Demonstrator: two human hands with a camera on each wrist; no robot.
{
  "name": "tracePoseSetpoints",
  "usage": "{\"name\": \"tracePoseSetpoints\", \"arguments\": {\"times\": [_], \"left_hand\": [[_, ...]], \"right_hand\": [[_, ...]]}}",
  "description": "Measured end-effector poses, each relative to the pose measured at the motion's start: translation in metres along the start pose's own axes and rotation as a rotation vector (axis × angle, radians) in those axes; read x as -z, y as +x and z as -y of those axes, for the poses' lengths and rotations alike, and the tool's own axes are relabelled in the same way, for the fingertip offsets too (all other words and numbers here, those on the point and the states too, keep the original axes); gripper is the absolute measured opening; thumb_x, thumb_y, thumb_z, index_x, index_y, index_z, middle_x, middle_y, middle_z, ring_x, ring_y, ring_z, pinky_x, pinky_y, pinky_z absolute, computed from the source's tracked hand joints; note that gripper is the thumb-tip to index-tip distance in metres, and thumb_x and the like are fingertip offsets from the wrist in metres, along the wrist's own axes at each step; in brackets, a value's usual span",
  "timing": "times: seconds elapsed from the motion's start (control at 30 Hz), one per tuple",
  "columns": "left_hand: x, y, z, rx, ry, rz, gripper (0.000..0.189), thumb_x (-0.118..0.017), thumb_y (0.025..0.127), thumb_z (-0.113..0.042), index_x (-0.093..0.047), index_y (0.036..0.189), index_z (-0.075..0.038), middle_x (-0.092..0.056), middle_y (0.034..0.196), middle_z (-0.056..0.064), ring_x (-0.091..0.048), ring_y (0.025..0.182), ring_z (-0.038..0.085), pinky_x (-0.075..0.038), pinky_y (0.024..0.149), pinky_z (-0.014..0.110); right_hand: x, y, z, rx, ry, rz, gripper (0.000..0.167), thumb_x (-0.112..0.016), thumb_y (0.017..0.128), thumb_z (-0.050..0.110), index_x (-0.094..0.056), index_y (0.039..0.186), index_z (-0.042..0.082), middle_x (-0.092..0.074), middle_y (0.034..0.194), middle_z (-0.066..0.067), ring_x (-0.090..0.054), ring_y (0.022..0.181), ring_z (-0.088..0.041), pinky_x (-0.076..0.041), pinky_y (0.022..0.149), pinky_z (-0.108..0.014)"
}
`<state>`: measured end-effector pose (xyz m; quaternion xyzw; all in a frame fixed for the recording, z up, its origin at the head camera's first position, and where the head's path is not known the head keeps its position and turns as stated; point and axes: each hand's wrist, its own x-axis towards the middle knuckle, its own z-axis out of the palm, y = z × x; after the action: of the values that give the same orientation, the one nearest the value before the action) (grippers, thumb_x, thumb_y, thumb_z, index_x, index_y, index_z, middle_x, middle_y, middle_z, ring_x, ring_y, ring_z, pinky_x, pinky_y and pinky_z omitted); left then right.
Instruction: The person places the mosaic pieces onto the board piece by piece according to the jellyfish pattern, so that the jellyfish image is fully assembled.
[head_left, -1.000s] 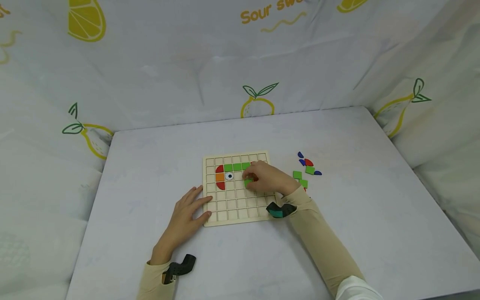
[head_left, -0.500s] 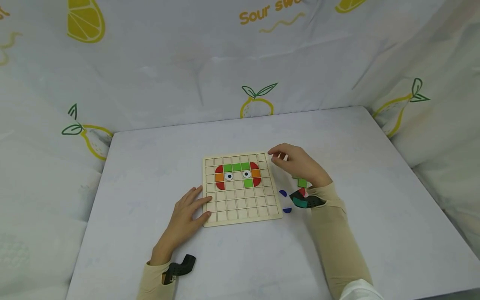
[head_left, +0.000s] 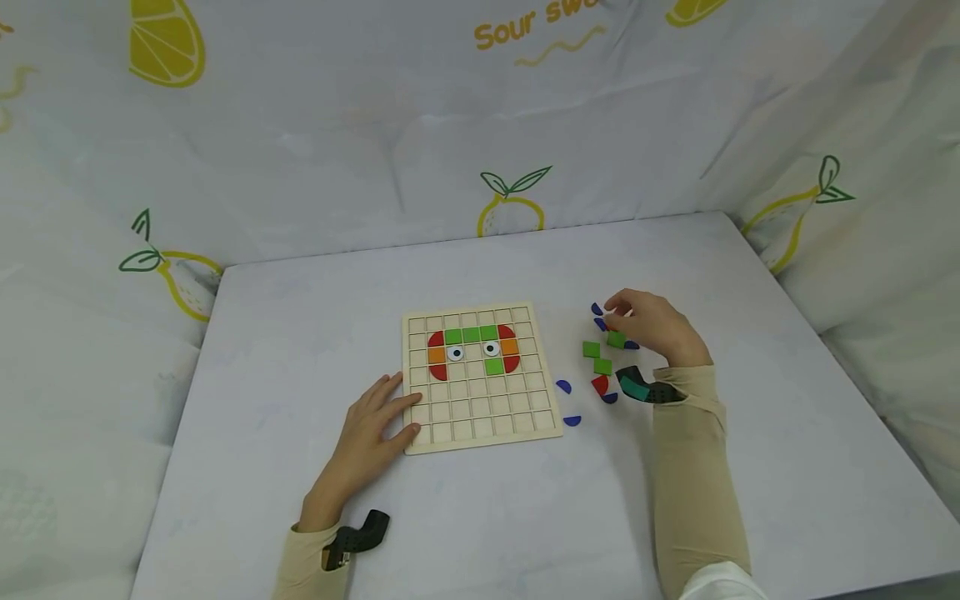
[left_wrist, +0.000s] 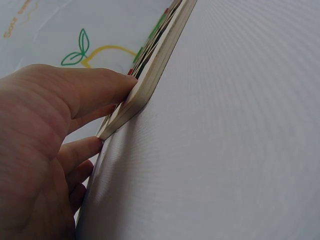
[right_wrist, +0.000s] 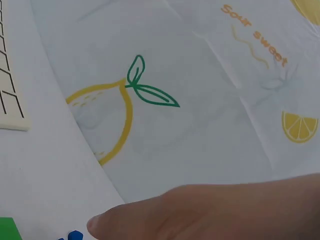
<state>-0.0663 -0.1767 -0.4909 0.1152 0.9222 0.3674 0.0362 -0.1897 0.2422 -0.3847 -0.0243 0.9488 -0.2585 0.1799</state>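
Note:
A pale wooden grid board [head_left: 480, 408] lies mid-table. Set in its cells are red quarter-circles [head_left: 437, 339], orange squares [head_left: 437, 355], green squares [head_left: 471, 334] and two round eye pieces [head_left: 491, 348]. My left hand [head_left: 367, 429] rests at the board's left edge with fingers spread, thumb and fingertips over the rim, as the left wrist view shows. My right hand [head_left: 648, 321] hovers over loose pieces right of the board, thumb and index finger apart beside a blue piece [head_left: 597, 309]. In the right wrist view only part of this hand [right_wrist: 200, 212] shows.
Loose green squares [head_left: 602, 366], a red piece [head_left: 600, 384] and several blue pieces lie right of the board. Two blue half-rounds [head_left: 572, 421] sit close to its right edge. A white cloth wall [head_left: 337, 167] with lemon prints stands behind the table.
My right hand has left the board and moved right to the loose pieces. The second eye piece, hidden under it before, now shows in its cell. My left hand has stayed put.

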Motion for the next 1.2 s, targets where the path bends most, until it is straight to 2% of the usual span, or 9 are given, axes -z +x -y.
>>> {"name": "tracePoseSetpoints", "arguments": {"times": [0.17, 0.3, 0.43, 0.57, 0.67, 0.8, 0.9, 1.07, 1.2], "left_hand": [[0.0, 0.0, 0.001, -0.002, -0.003, 0.0, 0.045, -0.074, 0.091, -0.02, -0.065, 0.135, -0.018, -0.037, 0.164, 0.009, -0.021, 0.156, 0.036, -0.019, 0.12, 0.064], [0.0, 0.0, 0.001, -0.007, -0.003, -0.002, 0.046, -0.074, 0.091, -0.02, -0.065, 0.135, -0.017, -0.037, 0.164, 0.009, -0.021, 0.156, 0.036, -0.019, 0.12, 0.064], [0.001, 0.0, 0.0, -0.003, -0.003, -0.002, 0.045, -0.074, 0.091, -0.02, -0.066, 0.135, -0.017, -0.038, 0.164, 0.01, -0.022, 0.156, 0.036, -0.019, 0.12, 0.064], [0.001, 0.0, -0.001, 0.002, -0.003, 0.0, 0.045, -0.074, 0.091, -0.02, -0.066, 0.135, -0.017, -0.038, 0.163, 0.01, -0.022, 0.156, 0.036, -0.019, 0.12, 0.064], [0.001, 0.0, -0.001, 0.003, 0.004, 0.0, 0.045, -0.074, 0.091, -0.02, -0.066, 0.135, -0.017, -0.038, 0.164, 0.01, -0.022, 0.156, 0.035, -0.019, 0.12, 0.063], [0.001, 0.0, -0.003, 0.004, 0.014, -0.001, 0.044, -0.074, 0.091, -0.021, -0.066, 0.134, -0.016, -0.038, 0.163, 0.011, -0.023, 0.155, 0.036, -0.019, 0.12, 0.063], [0.001, 0.0, -0.003, 0.005, 0.019, -0.002, 0.044, -0.074, 0.091, -0.021, -0.066, 0.134, -0.016, -0.038, 0.163, 0.011, -0.023, 0.155, 0.036, -0.02, 0.12, 0.064], [0.002, 0.0, -0.003, 0.001, 0.015, -0.006, 0.044, -0.074, 0.091, -0.021, -0.066, 0.134, -0.016, -0.039, 0.163, 0.011, -0.024, 0.155, 0.036, -0.02, 0.12, 0.064], [0.001, 0.0, -0.002, -0.003, 0.011, -0.01, 0.044, -0.075, 0.091, -0.021, -0.067, 0.134, -0.016, -0.039, 0.163, 0.011, -0.024, 0.155, 0.036, -0.021, 0.119, 0.064]], "right_hand": [[-0.001, 0.002, -0.01, -0.074, -0.023, 0.092, 0.035, -0.054, 0.101, 0.02, -0.057, 0.127, -0.002, -0.058, 0.126, -0.025, -0.056, 0.109, -0.039, -0.051, 0.091, -0.056], [-0.006, 0.007, -0.017, -0.096, -0.029, 0.168, 0.033, -0.056, 0.096, 0.013, -0.055, 0.124, -0.004, -0.057, 0.127, -0.027, -0.053, 0.113, -0.041, -0.05, 0.096, -0.058], [-0.011, 0.013, -0.021, -0.081, -0.025, 0.179, 0.032, -0.058, 0.093, 0.009, -0.055, 0.122, -0.004, -0.056, 0.128, -0.028, -0.052, 0.113, -0.043, -0.05, 0.098, -0.06], [-0.017, 0.018, -0.024, -0.072, -0.014, 0.182, 0.03, -0.059, 0.092, 0.007, -0.055, 0.12, -0.003, -0.056, 0.121, -0.026, -0.052, 0.107, -0.039, -0.052, 0.091, -0.052], [-0.02, 0.02, -0.025, -0.083, -0.007, 0.193, 0.027, -0.059, 0.091, 0.008, -0.055, 0.116, -0.002, -0.055, 0.114, -0.022, -0.05, 0.102, -0.036, -0.049, 0.084, -0.043], [-0.021, 0.02, -0.023, -0.082, -0.001, 0.19, 0.027, -0.061, 0.092, 0.012, -0.054, 0.115, -0.001, -0.056, 0.11, -0.018, -0.05, 0.1, -0.033, -0.045, 0.081, -0.038], [-0.021, 0.022, -0.021, -0.059, 0.001, 0.175, 0.034, -0.061, 0.092, 0.018, -0.054, 0.12, -0.001, -0.057, 0.113, -0.018, -0.051, 0.101, -0.032, -0.048, 0.083, -0.04], [-0.025, 0.028, -0.013, 0.051, 0.025, 0.116, 0.043, -0.062, 0.095, 0.022, -0.057, 0.131, -0.002, -0.059, 0.121, -0.019, -0.054, 0.106, -0.031, -0.05, 0.091, -0.044], [-0.031, 0.031, -0.001, 0.143, 0.06, 0.071, 0.04, -0.064, 0.095, 0.02, -0.061, 0.131, 0.0, -0.061, 0.113, -0.015, -0.054, 0.102, -0.028, -0.049, 0.084, -0.037]]}}
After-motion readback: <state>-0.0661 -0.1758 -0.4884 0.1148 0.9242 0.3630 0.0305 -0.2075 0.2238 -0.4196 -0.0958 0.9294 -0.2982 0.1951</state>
